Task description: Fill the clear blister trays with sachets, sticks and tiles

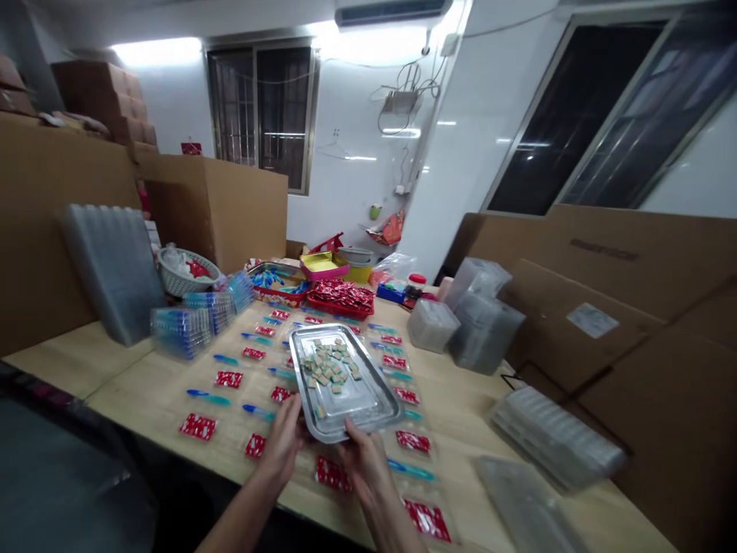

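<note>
A silver metal tray (368, 395) with small greenish-tan square pieces (331, 365) hangs tilted over the table's middle. My left hand (283, 438) grips its near left edge, fingers partly hidden beneath it. On the near edge rests the thumb of my right hand (364, 457), its other fingers under the tray. Around and below lie rows of clear plastic trays, each with a red printed packet (199, 426) and a blue-green pen-like item (208, 398).
Behind stand a red tray of red packets (341, 298), a box of blue items (278, 283) and a white basket (187, 273). Stacked clear trays (181, 332) are left; plastic containers (556, 438) and cardboard boxes (650, 307) are right.
</note>
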A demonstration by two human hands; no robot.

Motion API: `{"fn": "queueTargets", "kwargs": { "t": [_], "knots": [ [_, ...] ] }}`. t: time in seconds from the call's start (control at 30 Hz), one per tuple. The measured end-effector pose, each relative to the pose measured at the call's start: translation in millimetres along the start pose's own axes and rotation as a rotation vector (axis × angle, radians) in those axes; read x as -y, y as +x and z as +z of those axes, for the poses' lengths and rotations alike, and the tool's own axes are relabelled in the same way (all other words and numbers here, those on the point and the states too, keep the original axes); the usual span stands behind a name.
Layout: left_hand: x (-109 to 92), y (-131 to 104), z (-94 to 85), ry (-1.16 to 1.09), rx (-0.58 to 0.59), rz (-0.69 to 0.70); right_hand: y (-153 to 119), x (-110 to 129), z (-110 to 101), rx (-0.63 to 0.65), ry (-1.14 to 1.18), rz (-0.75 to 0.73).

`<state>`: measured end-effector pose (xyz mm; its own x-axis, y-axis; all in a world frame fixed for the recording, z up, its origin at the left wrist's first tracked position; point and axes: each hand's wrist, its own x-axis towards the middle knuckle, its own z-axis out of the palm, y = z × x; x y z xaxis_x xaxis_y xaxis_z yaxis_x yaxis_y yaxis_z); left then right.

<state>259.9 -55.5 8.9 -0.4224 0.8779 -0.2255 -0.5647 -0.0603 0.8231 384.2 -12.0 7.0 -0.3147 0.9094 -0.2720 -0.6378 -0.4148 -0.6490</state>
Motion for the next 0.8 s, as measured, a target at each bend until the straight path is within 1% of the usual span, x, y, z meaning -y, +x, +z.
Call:
{"fn": "queueTargets", "kwargs": {
  "t": [0.1, 0.17, 0.2, 0.23, 0.3, 0.37, 0.4, 0.47, 0.53, 0.57, 0.63, 0.73, 0.8],
  "knots": [
    [4, 6, -3.4, -0.051, -0.091, 0.129, -21, -22, 6, 0.041, -0.023, 0.044],
    [6, 7, -10.5, -0.034, -0.132, 0.144, -33, -26, 0, 0.066, -0.05, 0.084],
    [6, 6, -15.1, -0.033, -0.134, 0.13, -37, -24, -6, 0.069, -0.064, 0.092],
    [5, 6, -20.0, -0.04, -0.123, 0.106, -40, -19, -13, 0.06, -0.081, 0.083],
    [0, 4, -29.8, -0.042, -0.09, 0.06, -42, -3, -28, 0.004, -0.139, 0.006],
    [-5, 4, -38.1, -0.004, -0.045, 0.04, -36, 16, -41, -0.076, -0.259, -0.096],
    [-8, 6, -41.5, 0.028, -0.019, 0.036, -32, 24, -46, -0.088, -0.344, -0.124],
    [-10, 11, -47.5, 0.102, 0.042, 0.034, -22, 35, -56, -0.044, -0.524, -0.132],
    [-7, 19, -53.5, 0.19, 0.103, 0.051, -11, 37, -65, 0.031, -0.663, -0.132],
    [-4, 24, -56.7, 0.253, 0.113, 0.08, -6, 36, -69, 0.053, -0.71, -0.147],
    [3, 33, -63.2, 0.45, 0.072, 0.175, 1, 30, -76, 0.055, -0.786, -0.195],
    [9, 41, -70.0, 0.912, -0.088, 0.317, 9, 21, -85, 0.056, -0.921, -0.237],
    [9, 40, -70.0, 1.221, -0.171, 0.38, 11, 17, -89, 0.058, -1.043, -0.26]
  ]
}}
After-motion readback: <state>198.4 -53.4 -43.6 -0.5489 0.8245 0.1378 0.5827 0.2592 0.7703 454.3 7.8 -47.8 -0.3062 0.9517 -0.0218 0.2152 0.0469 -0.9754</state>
